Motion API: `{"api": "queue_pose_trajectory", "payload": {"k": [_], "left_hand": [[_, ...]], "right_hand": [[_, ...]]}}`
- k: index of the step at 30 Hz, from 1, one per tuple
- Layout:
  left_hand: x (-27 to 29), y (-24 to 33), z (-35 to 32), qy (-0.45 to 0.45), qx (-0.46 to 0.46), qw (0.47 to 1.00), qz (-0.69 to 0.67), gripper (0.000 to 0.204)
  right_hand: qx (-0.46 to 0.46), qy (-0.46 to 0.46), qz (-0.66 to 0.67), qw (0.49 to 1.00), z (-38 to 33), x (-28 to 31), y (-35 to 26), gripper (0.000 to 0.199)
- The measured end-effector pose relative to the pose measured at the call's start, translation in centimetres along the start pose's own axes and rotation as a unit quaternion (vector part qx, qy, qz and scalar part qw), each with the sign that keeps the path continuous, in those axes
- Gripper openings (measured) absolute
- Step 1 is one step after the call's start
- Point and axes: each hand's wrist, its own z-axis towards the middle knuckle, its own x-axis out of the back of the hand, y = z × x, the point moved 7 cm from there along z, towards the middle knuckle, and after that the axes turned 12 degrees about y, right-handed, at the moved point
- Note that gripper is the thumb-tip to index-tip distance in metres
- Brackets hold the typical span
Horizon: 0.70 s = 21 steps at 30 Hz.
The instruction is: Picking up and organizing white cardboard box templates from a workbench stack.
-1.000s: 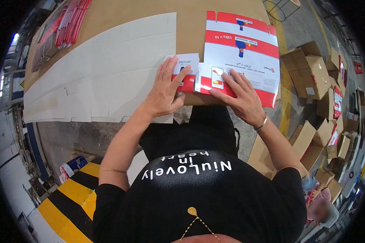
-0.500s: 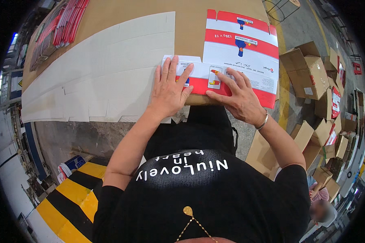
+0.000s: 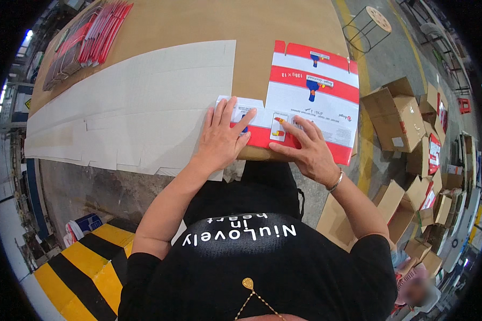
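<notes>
A red and white printed carton blank (image 3: 326,91) lies flat at the table's near edge. My left hand (image 3: 221,131) rests on its narrow left flap, palm down with the fingers spread. On the blank's near red band, my right hand (image 3: 308,144) presses with spread, slightly bent fingers and the thumb out to the left. Neither hand is closed round anything. To the left, large pale grey carton sheets (image 3: 144,107) lie overlapping, plain side up, their right end close to my left hand.
The table (image 3: 251,21) has a brown cardboard top. A tied bundle of folded red cartons (image 3: 99,35) lies at its far left. Open brown boxes (image 3: 393,115) and a round stool (image 3: 378,19) stand on the floor at right. A yellow-and-black striped block (image 3: 85,262) is at lower left; another person is at lower right.
The whole view has shifted, so the table and sheets appear a little lower. Both hands stay in nearly the same places on the carton blank.
</notes>
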Motion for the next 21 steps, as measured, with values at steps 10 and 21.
{"api": "queue_pose_trajectory", "payload": {"k": [10,21], "left_hand": [[-0.3,0.3,3.5,-0.023,0.097,0.995,0.030,0.063],[7.4,-7.3,-0.7,0.058,0.247,0.967,0.006,0.065]], "right_hand": [[0.008,-0.024,0.001,1.000,0.2,-1.1,0.7,0.072],[-0.272,0.161,-0.082,0.945,-0.5,5.7,21.5,0.057]]}}
